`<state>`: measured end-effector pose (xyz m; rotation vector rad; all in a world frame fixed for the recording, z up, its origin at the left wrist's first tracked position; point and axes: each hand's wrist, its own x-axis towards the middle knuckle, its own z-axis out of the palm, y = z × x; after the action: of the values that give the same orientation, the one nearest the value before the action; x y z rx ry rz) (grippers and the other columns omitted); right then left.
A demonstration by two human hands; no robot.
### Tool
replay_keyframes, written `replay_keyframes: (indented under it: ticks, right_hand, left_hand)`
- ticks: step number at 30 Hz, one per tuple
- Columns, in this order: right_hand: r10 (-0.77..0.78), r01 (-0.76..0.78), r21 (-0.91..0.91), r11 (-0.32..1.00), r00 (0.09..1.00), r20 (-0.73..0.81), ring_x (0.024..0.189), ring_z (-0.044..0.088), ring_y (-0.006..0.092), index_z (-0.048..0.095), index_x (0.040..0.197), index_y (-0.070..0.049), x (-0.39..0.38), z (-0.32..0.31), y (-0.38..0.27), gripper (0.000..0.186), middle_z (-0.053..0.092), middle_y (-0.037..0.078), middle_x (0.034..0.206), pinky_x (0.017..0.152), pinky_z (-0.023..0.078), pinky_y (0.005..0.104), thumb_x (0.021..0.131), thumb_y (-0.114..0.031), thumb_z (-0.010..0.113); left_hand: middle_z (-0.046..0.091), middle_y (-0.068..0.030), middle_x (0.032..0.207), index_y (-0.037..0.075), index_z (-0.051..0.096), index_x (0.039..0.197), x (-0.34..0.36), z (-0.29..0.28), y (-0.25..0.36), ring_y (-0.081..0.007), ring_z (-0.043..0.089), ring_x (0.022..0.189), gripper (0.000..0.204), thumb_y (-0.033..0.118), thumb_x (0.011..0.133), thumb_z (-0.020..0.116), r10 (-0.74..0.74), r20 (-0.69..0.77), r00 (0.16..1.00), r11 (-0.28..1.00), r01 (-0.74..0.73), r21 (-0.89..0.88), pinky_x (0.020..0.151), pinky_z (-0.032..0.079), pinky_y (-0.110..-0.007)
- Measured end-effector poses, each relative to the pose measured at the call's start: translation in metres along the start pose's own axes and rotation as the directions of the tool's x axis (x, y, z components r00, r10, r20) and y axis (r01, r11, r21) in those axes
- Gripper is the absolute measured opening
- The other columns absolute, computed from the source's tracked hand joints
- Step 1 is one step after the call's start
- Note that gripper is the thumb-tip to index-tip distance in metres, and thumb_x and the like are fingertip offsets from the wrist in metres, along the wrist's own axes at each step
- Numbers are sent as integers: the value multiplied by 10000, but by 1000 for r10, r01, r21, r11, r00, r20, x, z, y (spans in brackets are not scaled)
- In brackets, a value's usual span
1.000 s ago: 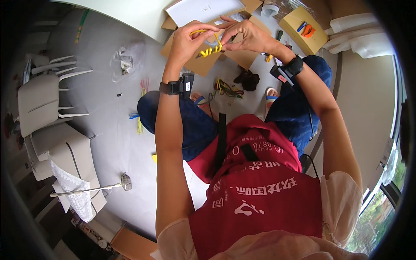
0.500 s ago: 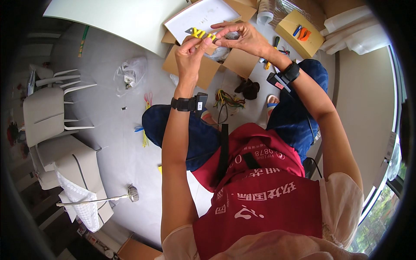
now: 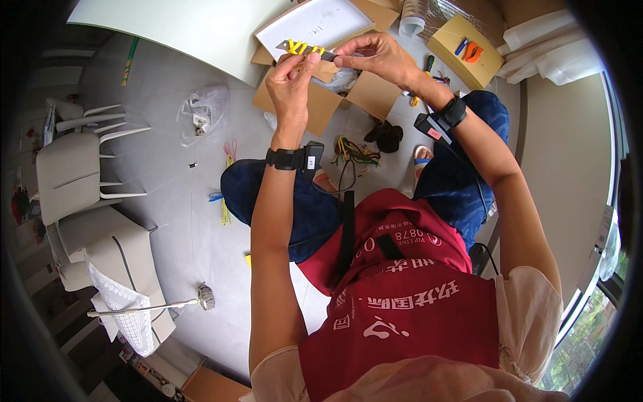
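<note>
Out in front of me, above an open carton, I hold a dark grey flat strip with a pointed, holed left end and yellow cord wound round it. My left hand pinches it from below, thumb against the wound part. At the strip's right end my right hand is closed, thumb and forefinger together. Whether those fingers grip the strip itself or a loose end of cord is too small to tell.
The open cardboard box holds plastic wrap, with a white tray behind it. Colored cords lie between my feet. A yellow box at right carries orange and blue tools. Chairs and a plastic bag are at left.
Both hands have shifted slightly; the left has gone a little to the left with the strip. More of the strip's dark right end now shows between the hands.
</note>
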<state>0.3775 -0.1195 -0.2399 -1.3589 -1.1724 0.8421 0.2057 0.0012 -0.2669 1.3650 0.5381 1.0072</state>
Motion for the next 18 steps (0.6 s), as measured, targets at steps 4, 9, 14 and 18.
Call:
replay_keyframes:
  ticks: [4,9,14,18]
  right_hand:
    - [17,-15,38,999,999,-51,903,647,68,773,1007,-43,0,4,1,206,740,7,931,868,525,239,883,-206,799]
    - [45,-37,83,996,994,-95,888,650,66,772,973,-44,1,11,3,180,741,7,924,853,527,241,889,-202,790]
    - [54,-37,97,995,983,-177,865,654,71,769,933,-39,6,6,10,190,744,12,896,827,531,261,889,-223,788]
    - [-89,20,-252,968,959,-268,879,677,100,744,914,-23,13,-4,21,155,747,32,911,829,532,270,899,-177,763]
  left_hand:
    - [602,56,876,-45,757,944,-1,3,-1,-31,363,701,236,140,829,847,23,-30,999,1000,-23,18,611,308,-209]
    - [621,46,871,-41,751,970,-2,1,-6,-38,401,706,241,160,857,824,2,-35,999,1000,-3,-4,627,339,-202]
    - [694,-28,855,-33,741,1031,-13,13,-5,-70,538,751,237,190,961,706,-11,31,999,993,8,116,656,425,-234]
    - [689,-172,868,-25,713,1055,-28,23,4,-215,652,768,203,148,982,636,93,177,980,849,-171,499,681,501,-352]
